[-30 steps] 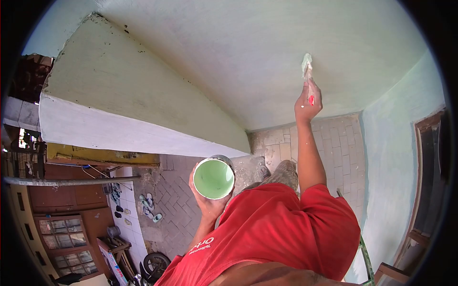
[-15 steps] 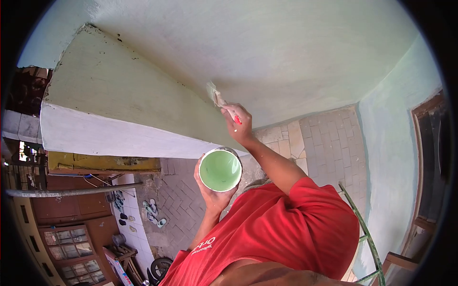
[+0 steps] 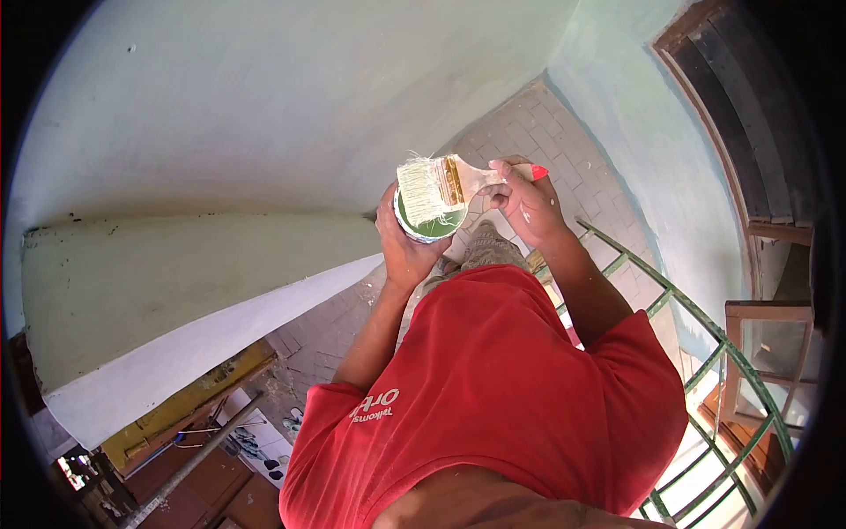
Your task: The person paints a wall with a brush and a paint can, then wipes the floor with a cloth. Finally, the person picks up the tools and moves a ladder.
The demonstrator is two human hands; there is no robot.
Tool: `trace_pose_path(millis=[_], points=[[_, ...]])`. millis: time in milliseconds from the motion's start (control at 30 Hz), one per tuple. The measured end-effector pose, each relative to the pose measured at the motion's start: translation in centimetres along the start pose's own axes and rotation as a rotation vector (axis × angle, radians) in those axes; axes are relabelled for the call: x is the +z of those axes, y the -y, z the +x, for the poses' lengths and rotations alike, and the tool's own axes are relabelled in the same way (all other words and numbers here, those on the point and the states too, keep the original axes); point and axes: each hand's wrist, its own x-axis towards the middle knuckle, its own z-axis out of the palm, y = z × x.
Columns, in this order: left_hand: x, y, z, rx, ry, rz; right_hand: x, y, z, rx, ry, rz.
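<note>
In the head view, my left hand (image 3: pixel 407 251) is wrapped round a paint can (image 3: pixel 429 231) with green paint inside. Over the can's mouth lies a wide paintbrush (image 3: pixel 454 183), its pale, splayed bristles covering most of the opening. The fingers of my right hand (image 3: pixel 531 204) pinch the brush by its handle, whose tip is red. Specks of paint dot that hand. Beyond the can rises a pale green wall (image 3: pixel 291 106), and a ledge (image 3: pixel 203 278) with a white side face runs off to the left.
A green metal frame (image 3: pixel 670 286) stands close on my right. Past it are a dark window (image 3: pixel 740 115) and a wood-framed glass panel (image 3: pixel 767 348). Brick paving (image 3: pixel 546 141) lies far below. At lower left are a grey pole (image 3: pixel 194 463) and a yellow ledge (image 3: pixel 189 406).
My right hand has brought the paintbrush from beside the wall back over the can. My view has turned to the right, showing more of the green frame and window.
</note>
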Motion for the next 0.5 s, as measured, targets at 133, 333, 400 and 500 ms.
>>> trace_pose_path(millis=[133,333,400,500], points=[[3.2,-1.7,2.8,0.032,0.161,-0.209,-2.5,-1.3,-1.6,0.015,-0.170,-0.001],[5.8,-0.9,5.0,-0.013,0.402,-0.321,-2.8,0.6,-3.4,-0.087,-0.283,0.107],[6.8,0.3,6.0,0.014,0.500,-0.250,-4.7,0.8,-3.9,-0.192,-0.106,0.050],[8.0,-0.2,6.9,0.013,0.603,-0.189,-7.6,1.3,-5.9,-0.340,-0.124,0.053]])
